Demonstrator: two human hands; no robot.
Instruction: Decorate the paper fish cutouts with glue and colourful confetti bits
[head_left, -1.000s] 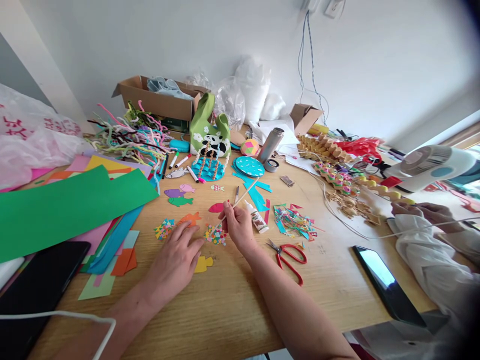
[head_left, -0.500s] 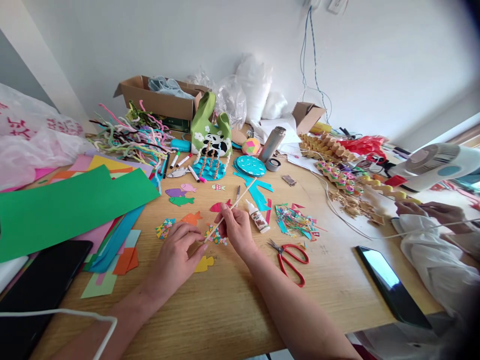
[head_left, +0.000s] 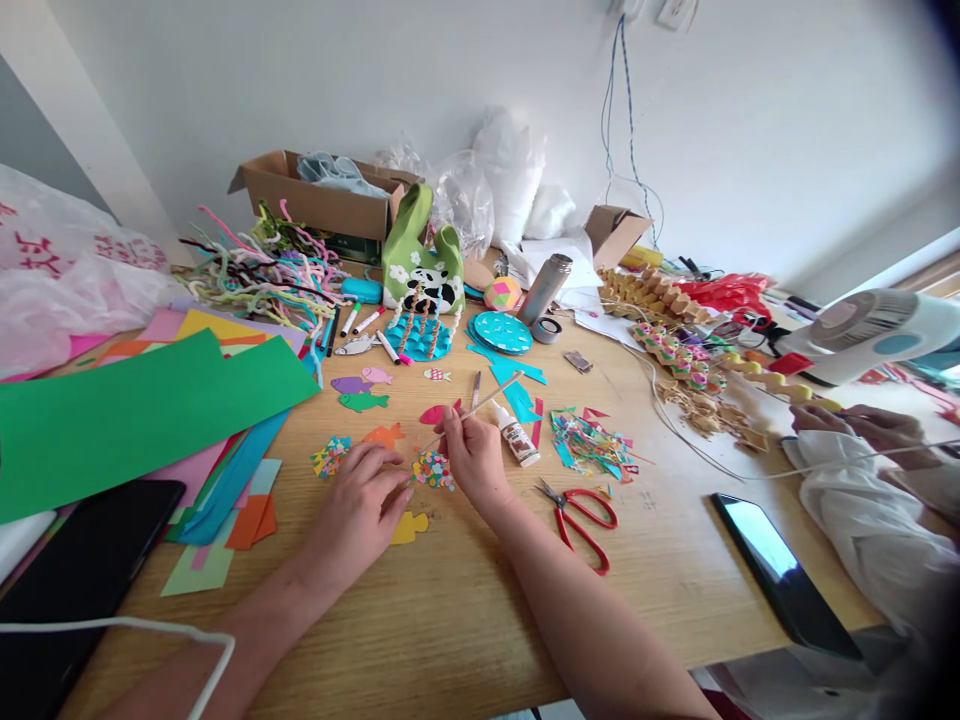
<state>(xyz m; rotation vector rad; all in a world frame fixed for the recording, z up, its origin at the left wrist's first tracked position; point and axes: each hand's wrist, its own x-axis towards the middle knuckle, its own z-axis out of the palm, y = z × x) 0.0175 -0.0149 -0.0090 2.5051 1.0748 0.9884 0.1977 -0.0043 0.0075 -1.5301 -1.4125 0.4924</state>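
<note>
Stick [head_left: 493,394] in right hand [head_left: 477,458]; orange fish [head_left: 388,435] at left hand [head_left: 366,502].

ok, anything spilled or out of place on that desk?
Nothing looks clearly damaged. Two untidy spots: coloured scraps heaped right of the white bottle, and brown scraps strewn beside the white cable. Both sit loose on the tabletop, uncontained.

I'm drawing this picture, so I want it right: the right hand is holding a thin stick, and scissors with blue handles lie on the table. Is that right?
Not quite: the scissors have red handles, not blue, as the head view shows. The right hand is holding a thin stick, and the scissors lie on the table.
</note>
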